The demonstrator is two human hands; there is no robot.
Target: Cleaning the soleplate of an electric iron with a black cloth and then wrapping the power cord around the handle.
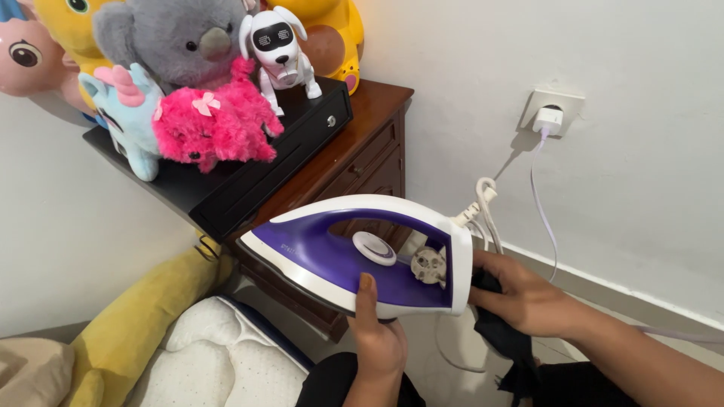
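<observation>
A purple and white clothes iron (pixel 332 252) is held up on its side in front of me. My left hand (pixel 377 343) grips its lower edge, thumb pressed on the purple face. My right hand (pixel 524 298) is at the iron's rear end, closed on a black cloth (pixel 507 341) that hangs down from it. The iron's white cord (pixel 484 202) loops up behind the rear end. Its white plug (pixel 428 265) shows through the handle opening, apart from the wall.
A dark wooden nightstand (pixel 377 143) carries a black box (pixel 249 185) with plush toys (pixel 215 124) and a white robot dog toy (pixel 279 45). A wall socket (pixel 552 113) holds a white charger. A white mattress (pixel 219 362) and yellow pillow (pixel 151 309) lie lower left.
</observation>
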